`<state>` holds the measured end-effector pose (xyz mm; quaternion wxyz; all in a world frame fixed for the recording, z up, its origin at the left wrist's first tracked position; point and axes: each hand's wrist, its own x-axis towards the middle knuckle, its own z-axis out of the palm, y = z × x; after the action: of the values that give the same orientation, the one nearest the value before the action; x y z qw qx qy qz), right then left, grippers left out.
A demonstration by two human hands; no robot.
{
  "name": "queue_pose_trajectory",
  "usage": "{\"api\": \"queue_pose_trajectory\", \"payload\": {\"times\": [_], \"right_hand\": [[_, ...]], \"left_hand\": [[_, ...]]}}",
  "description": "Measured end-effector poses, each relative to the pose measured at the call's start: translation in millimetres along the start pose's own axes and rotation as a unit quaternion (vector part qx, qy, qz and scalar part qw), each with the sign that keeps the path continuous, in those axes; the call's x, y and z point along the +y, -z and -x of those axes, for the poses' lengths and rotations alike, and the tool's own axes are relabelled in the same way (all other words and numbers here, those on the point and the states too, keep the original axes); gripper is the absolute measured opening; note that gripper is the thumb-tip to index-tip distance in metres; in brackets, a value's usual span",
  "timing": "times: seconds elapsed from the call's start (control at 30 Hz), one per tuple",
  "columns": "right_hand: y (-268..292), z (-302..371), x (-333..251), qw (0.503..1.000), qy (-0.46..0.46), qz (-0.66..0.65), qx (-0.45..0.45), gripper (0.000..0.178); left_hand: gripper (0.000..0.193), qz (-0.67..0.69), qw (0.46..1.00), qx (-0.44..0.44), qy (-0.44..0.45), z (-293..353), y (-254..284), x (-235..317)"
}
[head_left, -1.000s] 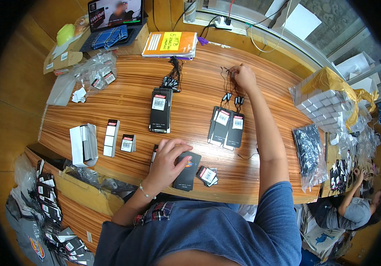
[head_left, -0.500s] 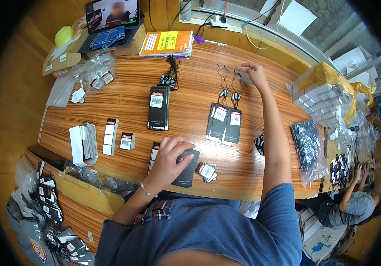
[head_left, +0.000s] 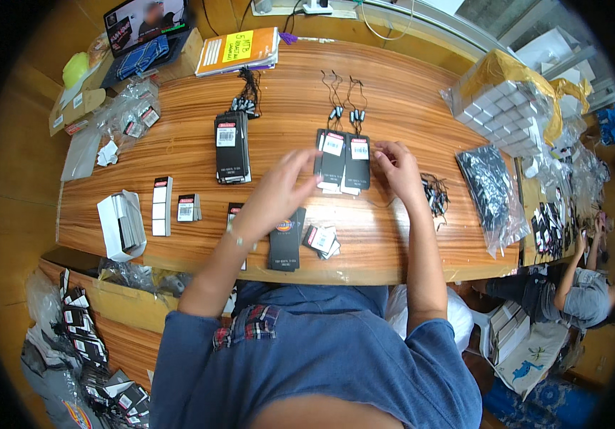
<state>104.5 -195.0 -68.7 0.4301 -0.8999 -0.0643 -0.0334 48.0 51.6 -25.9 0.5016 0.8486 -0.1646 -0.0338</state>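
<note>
Two side-by-side piles of black hang tags, a left pile [head_left: 332, 161] and a right pile [head_left: 357, 166], lie mid-table. They carry white barcode stickers, and their black strings [head_left: 334, 96] stretch toward the far side. My left hand [head_left: 286, 182], slightly blurred, hovers by the left pile with fingers apart and nothing in them. Right of the piles is my right hand [head_left: 399, 168], its thumb and curled fingers slightly apart with nothing seen between them. Nearer me lie a stack of black tags with a logo [head_left: 285, 247] and small barcode cards [head_left: 321, 240]. My left forearm partly covers a sticker strip [head_left: 234, 209].
A tall stack of strung tags [head_left: 231, 154] stands left of centre. Further left are a white box of cards [head_left: 118, 232] and a sticker strip [head_left: 162, 207]. Loose black strings [head_left: 436, 194], a bagged black bundle [head_left: 492, 196] and wrapped white boxes [head_left: 504, 107] occupy the right.
My left hand has left the logo tag stack and moved up toward the tag piles. My right hand has drawn back from the string ends to the right pile's side. The view has shifted.
</note>
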Motion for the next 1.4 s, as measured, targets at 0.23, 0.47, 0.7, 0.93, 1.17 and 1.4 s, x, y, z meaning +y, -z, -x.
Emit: {"api": "queue_pose_trajectory", "payload": {"times": [0.23,0.47,0.7,0.93,1.17,1.4], "right_hand": [[-19.0,22.9,0.2,0.995,0.032,0.070,0.067,0.037],[-32.5,-1.2,-8.4,0.985,-0.064,0.151,0.056,0.054],[-33.8,-6.9,-20.6,0.977,-0.085,0.193,0.016,0.054],[-31.7,-15.5,-7.1,0.985,-0.110,0.130,-0.004,0.045],[-30.7,-15.1,-9.0,0.986,-0.094,0.136,0.029,0.047],[-12.3,61.8,-52.6,0.994,0.053,-0.004,-0.095,0.028]], "left_hand": [[0.036,-0.207,0.974,0.008,-0.091,-40.4,-18.0,-19.3],[0.050,-0.195,0.978,0.069,0.032,-81.0,-42.8,-44.7],[0.050,-0.220,0.975,0.015,0.038,-84.3,-36.6,-46.4],[0.048,-0.182,0.983,0.004,0.030,-88.1,-32.9,-56.2],[0.043,-0.145,0.988,0.029,0.034,-84.9,-30.3,-45.5],[0.051,-0.223,0.972,-0.078,-0.021,2.9,16.8,-11.5]]}}
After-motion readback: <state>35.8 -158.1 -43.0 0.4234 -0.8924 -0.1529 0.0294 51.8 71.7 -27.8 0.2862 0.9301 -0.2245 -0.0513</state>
